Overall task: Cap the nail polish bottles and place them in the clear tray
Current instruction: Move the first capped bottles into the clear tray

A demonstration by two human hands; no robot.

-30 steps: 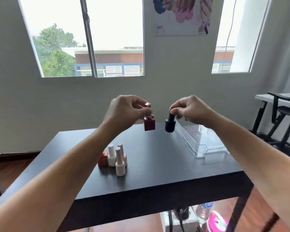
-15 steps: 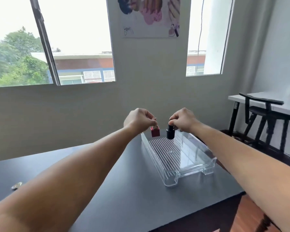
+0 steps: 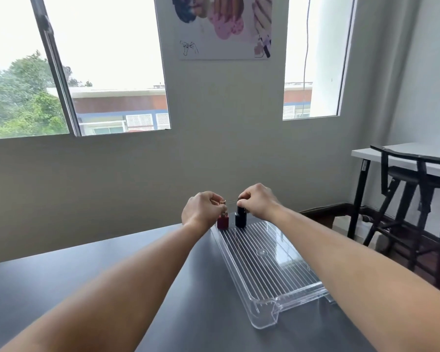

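Note:
A clear ribbed tray (image 3: 264, 265) lies on the dark table (image 3: 193, 301), right of centre. My left hand (image 3: 203, 210) pinches the cap of a square red nail polish bottle (image 3: 223, 222) standing at the tray's far left corner. Beside it, my right hand (image 3: 257, 200) grips the cap of a black nail polish bottle (image 3: 240, 219), which stands upright at the tray's far end. The two bottles are close together, almost touching. Whether their bases rest fully on the tray floor is hard to tell. The other bottles are out of view.
A black chair (image 3: 412, 199) and a white table (image 3: 404, 158) stand to the right. The wall with two windows and a poster (image 3: 224, 26) is just behind the dark table's far edge. The near part of the tray holds nothing.
Both hands have carried their bottles from mid-air over the table centre to the tray and lowered them to its far end. My view has turned right, so the other bottles have left the frame.

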